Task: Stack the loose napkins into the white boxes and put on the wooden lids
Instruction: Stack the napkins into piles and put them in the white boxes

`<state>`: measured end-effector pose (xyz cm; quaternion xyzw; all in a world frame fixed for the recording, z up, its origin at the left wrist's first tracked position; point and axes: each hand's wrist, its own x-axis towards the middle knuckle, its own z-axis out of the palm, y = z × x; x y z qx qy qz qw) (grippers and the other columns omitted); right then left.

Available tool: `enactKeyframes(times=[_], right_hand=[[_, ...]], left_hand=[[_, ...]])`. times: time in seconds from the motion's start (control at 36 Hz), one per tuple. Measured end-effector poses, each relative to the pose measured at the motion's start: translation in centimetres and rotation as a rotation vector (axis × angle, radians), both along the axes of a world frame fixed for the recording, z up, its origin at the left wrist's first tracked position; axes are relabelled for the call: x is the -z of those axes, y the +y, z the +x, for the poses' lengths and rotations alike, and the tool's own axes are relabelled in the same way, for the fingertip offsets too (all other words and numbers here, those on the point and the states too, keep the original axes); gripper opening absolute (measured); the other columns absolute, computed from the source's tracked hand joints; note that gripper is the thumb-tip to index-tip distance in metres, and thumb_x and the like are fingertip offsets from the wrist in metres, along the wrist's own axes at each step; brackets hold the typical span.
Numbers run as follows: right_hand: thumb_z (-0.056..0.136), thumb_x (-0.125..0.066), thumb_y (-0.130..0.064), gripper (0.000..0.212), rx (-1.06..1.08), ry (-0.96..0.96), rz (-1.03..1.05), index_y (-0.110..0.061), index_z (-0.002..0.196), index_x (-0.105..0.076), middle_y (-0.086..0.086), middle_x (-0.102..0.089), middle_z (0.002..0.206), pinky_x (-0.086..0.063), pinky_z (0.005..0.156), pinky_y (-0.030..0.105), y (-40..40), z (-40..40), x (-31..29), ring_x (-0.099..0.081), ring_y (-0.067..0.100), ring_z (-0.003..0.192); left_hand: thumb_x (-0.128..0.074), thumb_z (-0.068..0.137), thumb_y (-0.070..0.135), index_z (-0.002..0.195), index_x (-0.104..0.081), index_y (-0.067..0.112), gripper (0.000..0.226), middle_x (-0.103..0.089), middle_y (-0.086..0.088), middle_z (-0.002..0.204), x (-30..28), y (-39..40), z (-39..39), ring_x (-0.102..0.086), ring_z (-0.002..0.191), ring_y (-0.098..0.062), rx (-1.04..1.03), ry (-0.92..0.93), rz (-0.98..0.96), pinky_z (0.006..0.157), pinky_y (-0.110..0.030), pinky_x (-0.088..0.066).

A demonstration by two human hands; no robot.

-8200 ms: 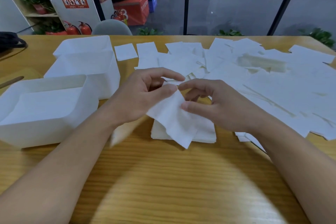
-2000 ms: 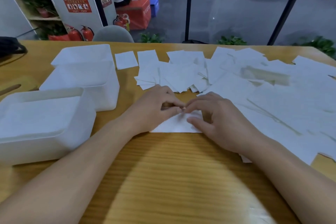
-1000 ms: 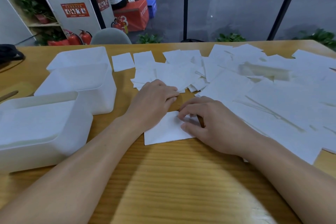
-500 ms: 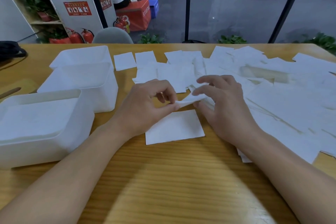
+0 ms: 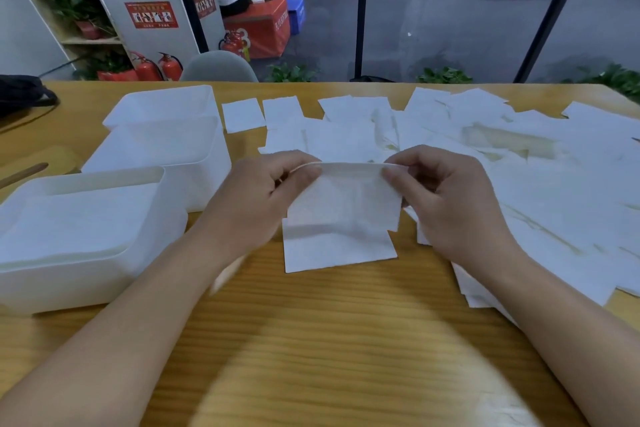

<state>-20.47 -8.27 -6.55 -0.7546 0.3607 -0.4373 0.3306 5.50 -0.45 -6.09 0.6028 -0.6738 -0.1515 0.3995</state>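
Since half a second ago, both hands have raised a napkin (image 5: 343,199) clear of the table (image 5: 329,340) and spread it between them. Left hand (image 5: 256,199) and right hand (image 5: 446,198) each pinch a top corner between thumb and curled fingers. It hangs over a flat napkin (image 5: 337,253). Loose napkins (image 5: 519,163) cover the right side; three boxes (image 5: 86,236) stand left.

A white napkin (image 5: 344,199) hangs held at its top corners over a flat one (image 5: 337,251). Loose napkins (image 5: 519,163) spread toward 2 o'clock; three open white boxes (image 5: 86,236) toward 9.
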Motion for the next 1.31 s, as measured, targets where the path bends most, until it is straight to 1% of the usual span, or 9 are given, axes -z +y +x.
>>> enactKeyframes(times=[0.11,0.22,0.31,0.39,0.58,0.72,0.86,1.11,1.31], right_hand=[[0.103,-0.074,-0.018,0.005,-0.065,-0.039,0.235,-0.02,0.103,-0.079,0.004,-0.064,0.065,-0.053,0.058,0.024,-0.3,0.2,0.1,-0.064,0.02,0.058],[0.104,-0.072,-0.03,0.013,-0.065,0.175,0.229,-0.03,0.116,-0.068,0.0,-0.069,0.064,-0.049,0.061,0.028,-0.6,0.2,1.0,-0.06,0.014,0.054],[0.102,-0.073,-0.034,0.018,-0.026,0.307,0.103,-0.034,0.118,-0.063,-0.007,-0.072,0.07,-0.049,0.062,0.023,-0.5,0.7,1.8,-0.064,0.009,0.062],[0.102,-0.073,-0.034,0.019,-0.022,0.327,0.066,-0.034,0.119,-0.064,-0.01,-0.071,0.075,-0.049,0.063,0.023,-0.5,0.9,2.2,-0.064,0.009,0.067],[0.1,-0.075,-0.033,0.014,0.002,0.385,0.022,-0.03,0.111,-0.068,-0.009,-0.067,0.074,-0.047,0.063,0.026,-0.8,1.3,2.7,-0.062,0.005,0.068],[0.096,-0.078,-0.039,0.021,0.036,0.473,-0.055,-0.029,0.111,-0.068,-0.008,-0.065,0.082,-0.054,0.07,0.034,-0.7,1.4,2.8,-0.06,0.007,0.072],[0.095,-0.075,-0.048,0.02,-0.021,0.517,-0.195,-0.034,0.11,-0.075,-0.018,-0.06,0.11,-0.046,0.07,0.03,-0.7,0.8,2.3,-0.058,0.001,0.082],[0.096,-0.074,-0.052,0.024,-0.131,0.553,-0.192,-0.034,0.112,-0.073,-0.019,-0.059,0.116,-0.042,0.079,0.024,-0.6,1.6,3.0,-0.051,-0.004,0.098],[0.097,-0.071,-0.052,0.023,-0.128,0.577,-0.213,-0.035,0.112,-0.072,-0.021,-0.057,0.116,-0.036,0.072,0.019,-0.3,1.4,3.1,-0.05,-0.01,0.091]], left_hand=[[-0.05,0.116,0.034,0.082,-0.074,0.029,0.043,-0.057,0.001,0.067,0.0,0.1,0.5,-0.056,0.058,-0.017,0.093,0.197,0.215,0.057,-0.036,-0.044],[-0.047,0.117,0.035,0.119,-0.08,0.036,0.033,-0.066,-0.025,0.089,0.1,0.0,1.1,-0.059,0.07,-0.026,0.115,0.156,0.398,0.064,-0.043,-0.047],[-0.048,0.116,0.041,0.128,-0.071,0.047,0.027,-0.067,-0.013,0.079,0.5,0.0,1.4,-0.064,0.072,-0.027,0.078,-0.002,0.448,0.071,-0.055,-0.054],[-0.046,0.116,0.039,0.135,-0.063,0.048,0.026,-0.061,0.008,0.06,0.5,0.1,1.4,-0.062,0.058,-0.004,0.07,-0.092,0.482,0.063,-0.037,-0.047],[-0.046,0.115,0.043,0.142,-0.052,0.049,0.029,-0.072,0.009,0.066,0.2,0.3,1.1,-0.065,0.057,-0.006,0.033,-0.236,0.503,0.07,-0.043,-0.059],[-0.057,0.109,0.049,0.144,-0.053,0.046,0.035,-0.058,0.016,0.055,0.6,0.2,1.3,-0.056,0.054,0.002,-0.04,-0.319,0.46,0.061,-0.033,-0.043],[-0.068,0.103,0.045,0.127,-0.066,0.043,0.024,-0.061,0.013,0.063,1.1,-0.4,1.2,-0.06,0.063,-0.005,-0.166,-0.274,0.247,0.072,-0.04,-0.058],[-0.072,0.104,0.031,0.133,-0.072,0.032,0.029,-0.066,0.018,0.138,3.1,-4.6,0.1,-0.052,0.132,-0.008,-0.148,-0.348,0.004,0.113,-0.031,-0.04],[-0.065,0.109,0.033,0.134,-0.074,0.031,0.027,-0.072,0.005,0.119,3.3,-6.8,-0.3,-0.059,0.115,-0.015,-0.191,-0.417,0.032,0.087,-0.028,-0.04]])
